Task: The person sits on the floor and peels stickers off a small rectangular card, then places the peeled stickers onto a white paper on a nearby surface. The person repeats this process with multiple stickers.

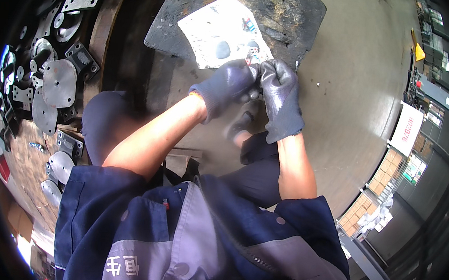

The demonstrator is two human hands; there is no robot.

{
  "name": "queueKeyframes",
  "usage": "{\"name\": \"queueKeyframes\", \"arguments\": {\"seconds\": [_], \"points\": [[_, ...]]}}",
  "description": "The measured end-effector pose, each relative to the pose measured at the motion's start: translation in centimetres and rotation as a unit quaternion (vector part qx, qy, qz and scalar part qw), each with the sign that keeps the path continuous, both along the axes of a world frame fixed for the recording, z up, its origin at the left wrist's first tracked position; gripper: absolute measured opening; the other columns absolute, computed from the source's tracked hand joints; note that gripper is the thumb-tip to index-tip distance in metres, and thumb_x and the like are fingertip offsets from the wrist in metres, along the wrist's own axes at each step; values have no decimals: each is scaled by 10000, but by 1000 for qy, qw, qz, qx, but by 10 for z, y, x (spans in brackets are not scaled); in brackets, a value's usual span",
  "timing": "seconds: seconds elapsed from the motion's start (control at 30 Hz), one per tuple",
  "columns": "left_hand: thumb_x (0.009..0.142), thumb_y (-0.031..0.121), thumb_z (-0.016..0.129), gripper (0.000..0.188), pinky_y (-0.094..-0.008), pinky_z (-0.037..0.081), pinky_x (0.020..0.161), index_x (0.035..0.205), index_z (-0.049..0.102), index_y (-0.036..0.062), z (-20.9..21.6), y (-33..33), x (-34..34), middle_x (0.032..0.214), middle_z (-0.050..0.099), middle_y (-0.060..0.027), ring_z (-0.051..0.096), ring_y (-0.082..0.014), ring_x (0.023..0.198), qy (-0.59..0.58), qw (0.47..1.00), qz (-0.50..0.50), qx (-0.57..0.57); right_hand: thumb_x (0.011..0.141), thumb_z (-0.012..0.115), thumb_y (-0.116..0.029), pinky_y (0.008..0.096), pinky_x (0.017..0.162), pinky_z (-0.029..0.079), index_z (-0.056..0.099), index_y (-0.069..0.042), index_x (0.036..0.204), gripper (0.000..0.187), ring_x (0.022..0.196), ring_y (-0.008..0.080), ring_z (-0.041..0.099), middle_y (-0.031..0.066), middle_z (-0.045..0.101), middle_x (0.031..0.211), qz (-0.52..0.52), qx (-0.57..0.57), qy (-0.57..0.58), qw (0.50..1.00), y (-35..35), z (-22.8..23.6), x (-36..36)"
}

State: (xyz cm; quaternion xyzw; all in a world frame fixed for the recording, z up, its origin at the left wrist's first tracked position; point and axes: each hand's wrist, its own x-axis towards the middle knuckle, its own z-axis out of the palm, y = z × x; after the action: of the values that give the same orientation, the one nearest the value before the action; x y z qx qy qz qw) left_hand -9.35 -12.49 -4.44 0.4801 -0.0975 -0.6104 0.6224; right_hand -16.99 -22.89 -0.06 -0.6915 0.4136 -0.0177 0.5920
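Note:
My left hand (pixel 229 85) and my right hand (pixel 283 100) both wear dark work gloves with shiny coated palms. They meet at the near edge of a white sheet (pixel 204 26), fingertips pinched together. Whatever is between the fingers is too small and covered to name; a bit of red and white shows just beyond them. On the sheet lie a dark oval piece (pixel 222 50) and, closer to my fingers, a second dark rounded piece (pixel 252 44). Beneath the sheet is a worn, dark slab-like tabletop (pixel 295 15).
A wooden bench (pixel 23 152) at the left bears many metal plates and brackets, among them a rounded steel plate (pixel 59 82). My knees flank the space below the tabletop. Far right stand cardboard boxes (pixel 387 169) and a white sign (pixel 406 129) beyond the concrete floor (pixel 357 97).

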Motion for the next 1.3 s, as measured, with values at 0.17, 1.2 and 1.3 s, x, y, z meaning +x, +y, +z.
{"name": "queueKeyframes", "arguments": {"seconds": [0.17, 1.2, 1.3], "points": [[931, 215, 505, 203, -196, 414, 508, 957, 563, 22, -15, -8, -11, 687, 583, -13, 524, -53, 591, -169, 985, 28, 6, 901, 530, -120, 250, 546, 432, 635, -2, 883, 159, 628, 67, 502, 10, 572, 685, -20, -86, 37, 995, -16, -17, -8], [943, 292, 509, 274, -213, 399, 457, 978, 575, 29, -3, -3, -3, 714, 597, -19, 492, -60, 528, -77, 996, 36, 14, 900, 507, -114, 296, 671, 462, 585, 4, 894, 142, 738, 116, 532, 43, 598, 777, 62, -61, 21, 996, -19, -3, -7], [943, 249, 506, 235, -214, 422, 494, 968, 574, 25, -16, -3, -4, 723, 591, -19, 516, -64, 579, -283, 958, -6, 49, 917, 491, -86, 241, 554, 395, 564, -32, 869, 103, 631, 59, 457, -15, 500, 697, 86, -95, 27, 991, -17, -1, -6]]}}
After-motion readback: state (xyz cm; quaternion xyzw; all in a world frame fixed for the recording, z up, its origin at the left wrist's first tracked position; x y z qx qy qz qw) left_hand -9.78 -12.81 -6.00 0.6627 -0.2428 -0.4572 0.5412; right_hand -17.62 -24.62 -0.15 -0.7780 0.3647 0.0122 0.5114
